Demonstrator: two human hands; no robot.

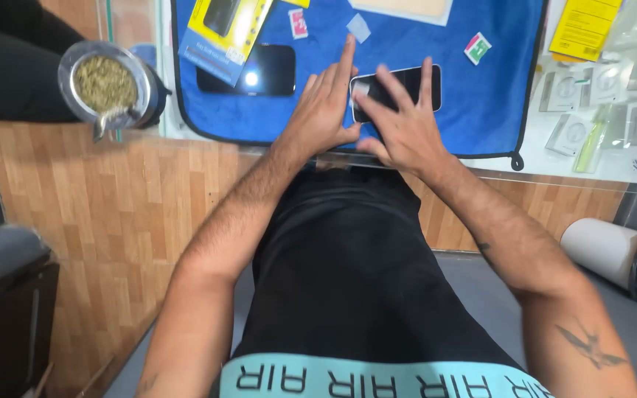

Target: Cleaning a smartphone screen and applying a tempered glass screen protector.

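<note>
both hands work over a black rectangular phone [407, 87] lying flat on a blue cloth mat with dark edging [473, 96]. the left hand [324, 110] rests beside the phone's left end, fingers extended, forefinger pointing up the mat, gripping nothing. the right hand [405, 121] lies spread across the screen, fingers fanned and pressing down, thumb at the near edge. a 2nd black phone [248, 71] lies to the left, partly under a yellow and blue package [224, 29]. a round metal cup of green herb [106, 85] stands beside the mat.

- Dark phone screen [407, 87] flat on the blue mat, under both hands.
- Second black screen [259, 70] lies left of it.
- Yellow-black box [224, 29] overlaps that one.
- Yellow packet [584, 28] top right.
</note>
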